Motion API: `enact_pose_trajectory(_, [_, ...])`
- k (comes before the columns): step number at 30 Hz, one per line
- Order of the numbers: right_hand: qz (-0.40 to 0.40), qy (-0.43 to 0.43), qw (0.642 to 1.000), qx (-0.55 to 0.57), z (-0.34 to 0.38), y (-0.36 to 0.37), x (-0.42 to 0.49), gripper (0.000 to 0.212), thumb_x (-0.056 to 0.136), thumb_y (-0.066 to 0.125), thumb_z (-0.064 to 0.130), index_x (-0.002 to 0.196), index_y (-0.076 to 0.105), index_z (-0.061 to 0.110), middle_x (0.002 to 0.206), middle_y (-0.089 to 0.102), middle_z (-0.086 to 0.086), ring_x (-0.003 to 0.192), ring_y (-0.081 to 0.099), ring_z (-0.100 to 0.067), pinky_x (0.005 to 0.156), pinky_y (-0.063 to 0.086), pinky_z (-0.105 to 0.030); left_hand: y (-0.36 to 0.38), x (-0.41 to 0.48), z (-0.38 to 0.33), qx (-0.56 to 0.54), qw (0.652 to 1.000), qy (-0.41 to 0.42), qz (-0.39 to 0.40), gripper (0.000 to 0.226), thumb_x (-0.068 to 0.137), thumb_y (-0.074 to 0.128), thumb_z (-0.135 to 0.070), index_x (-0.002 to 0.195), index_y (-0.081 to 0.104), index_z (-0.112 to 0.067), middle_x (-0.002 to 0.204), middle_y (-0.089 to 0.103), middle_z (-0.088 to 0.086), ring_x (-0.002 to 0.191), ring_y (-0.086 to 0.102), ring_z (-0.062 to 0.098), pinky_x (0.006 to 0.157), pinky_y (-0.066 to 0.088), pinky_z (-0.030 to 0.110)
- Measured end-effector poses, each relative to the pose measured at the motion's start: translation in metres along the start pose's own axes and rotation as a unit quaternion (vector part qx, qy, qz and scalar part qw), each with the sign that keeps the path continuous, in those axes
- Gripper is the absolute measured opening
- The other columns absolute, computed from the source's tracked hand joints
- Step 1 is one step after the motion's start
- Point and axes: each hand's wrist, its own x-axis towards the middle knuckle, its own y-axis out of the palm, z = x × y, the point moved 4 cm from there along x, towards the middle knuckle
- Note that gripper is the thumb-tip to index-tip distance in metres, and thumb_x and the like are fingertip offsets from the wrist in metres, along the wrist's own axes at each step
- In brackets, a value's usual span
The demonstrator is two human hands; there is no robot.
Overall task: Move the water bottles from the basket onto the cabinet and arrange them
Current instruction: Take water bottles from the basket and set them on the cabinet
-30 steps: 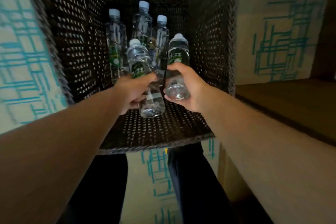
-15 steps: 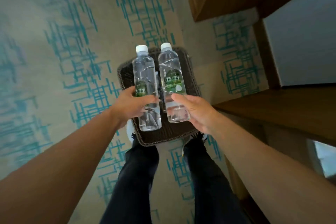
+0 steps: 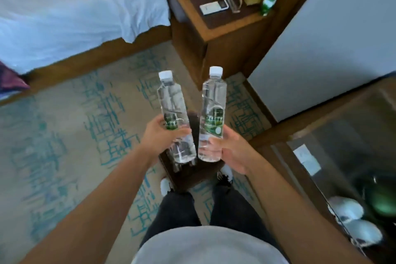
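A bed with white sheets (image 3: 70, 4) fills the upper left, standing on a beige carpet patterned with teal line work (image 3: 64, 130) that covers the floor. At the right edge runs a dark wooden cabinet with a glossy glass-covered worktop (image 3: 342, 135); a white card lies on it, and blurred pale and green shapes show low in the glass. Beyond it, beside the bed, stands a brown wooden nightstand (image 3: 220, 28) carrying small items too blurred to name. Directly below the hands, between the person's white shoes, sits the dark woven basket (image 3: 188, 173), mostly hidden. The left hand (image 3: 159, 135) has its grip closed around the lower half of a clear plastic water bottle with a white cap and green label (image 3: 171, 109), tilted slightly left. The right hand (image 3: 229, 150) is clamped on the base of a second clear white-capped bottle (image 3: 213, 113), nearly upright. Both bottles are held in the air above the basket, just beside each other, not touching.
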Motion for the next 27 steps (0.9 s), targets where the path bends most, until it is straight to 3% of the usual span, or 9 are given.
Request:
enact_pose_trajectory(4, [-0.024, -0.071, 0.996, 0.045, 0.035, -0.025, -0.057, 0.07, 0.083, 0.07, -0.01, 0.144, 0.047, 0.015, 0.14, 0.057, -0.027, 0.129, 0.053, -0.05, 0.109, 0.04, -0.065, 0.049, -0.022, -0.044, 0.05, 0.992, 0.066, 0.099, 0.048, 0.064, 0.088, 0.001, 0.103, 0.065, -0.016, 0.092, 0.078, 0.003, 0.085, 0.075, 0.021, 0.073, 0.056, 0.036])
enact_pose_trajectory(8, [-0.062, -0.134, 0.987, 0.07, 0.064, -0.069, -0.109, 0.08, 0.08, 0.069, -0.015, 0.148, 0.039, 0.015, 0.142, 0.053, -0.031, 0.131, 0.052, -0.05, 0.109, 0.036, -0.069, 0.117, -0.029, -0.077, 0.101, 0.97, 0.132, 0.177, 0.051, 0.065, 0.086, 0.006, 0.106, 0.067, -0.018, 0.099, 0.077, 0.006, 0.095, 0.073, 0.026, 0.085, 0.057, 0.044])
enact_pose_trajectory(16, [-0.164, -0.203, 0.959, 0.111, 0.07, -0.198, -0.218, 0.075, 0.078, 0.068, -0.016, 0.143, 0.044, 0.012, 0.129, 0.062, -0.027, 0.12, 0.059, -0.047, 0.104, 0.046, -0.06, 0.296, -0.051, -0.086, 0.21, 0.925, 0.155, 0.275, 0.065, 0.054, 0.092, -0.01, 0.111, 0.066, -0.029, 0.102, 0.076, -0.004, 0.098, 0.071, 0.018, 0.093, 0.054, 0.046])
enact_pose_trajectory(19, [-0.235, -0.213, 0.938, 0.138, 0.058, -0.256, -0.264, 0.08, 0.071, 0.073, -0.019, 0.14, 0.046, 0.011, 0.135, 0.058, -0.03, 0.125, 0.057, -0.048, 0.107, 0.043, -0.062, 0.373, -0.064, -0.075, 0.251, 0.903, 0.149, 0.314, 0.067, 0.059, 0.092, -0.008, 0.115, 0.063, -0.031, 0.105, 0.073, -0.009, 0.1, 0.067, 0.012, 0.09, 0.051, 0.036])
enact_pose_trajectory(22, [-0.314, -0.203, 0.913, 0.161, 0.047, -0.308, -0.303, 0.087, 0.063, 0.081, -0.017, 0.138, 0.048, 0.013, 0.132, 0.062, -0.026, 0.123, 0.061, -0.044, 0.104, 0.047, -0.059, 0.439, -0.071, -0.058, 0.292, 0.884, 0.156, 0.33, 0.074, 0.056, 0.093, -0.014, 0.119, 0.06, -0.033, 0.111, 0.071, -0.011, 0.105, 0.065, 0.012, 0.094, 0.051, 0.038])
enact_pose_trajectory(25, [-0.42, -0.177, 0.878, 0.15, 0.036, -0.354, -0.333, 0.072, 0.069, 0.074, -0.022, 0.127, 0.05, 0.012, 0.122, 0.069, -0.02, 0.116, 0.067, -0.037, 0.095, 0.056, -0.05, 0.484, -0.07, -0.039, 0.331, 0.874, 0.164, 0.317, 0.076, 0.052, 0.094, -0.02, 0.117, 0.058, -0.034, 0.109, 0.071, -0.012, 0.102, 0.067, 0.011, 0.095, 0.052, 0.039])
enact_pose_trajectory(27, [-0.478, -0.167, 0.852, 0.134, 0.027, -0.385, -0.345, 0.065, 0.069, 0.077, -0.021, 0.117, 0.052, 0.016, 0.117, 0.071, -0.017, 0.112, 0.068, -0.037, 0.094, 0.057, -0.051, 0.506, -0.068, -0.027, 0.355, 0.867, 0.176, 0.302, 0.076, 0.048, 0.093, -0.021, 0.116, 0.059, -0.032, 0.106, 0.073, -0.01, 0.1, 0.068, 0.013, 0.095, 0.054, 0.043])
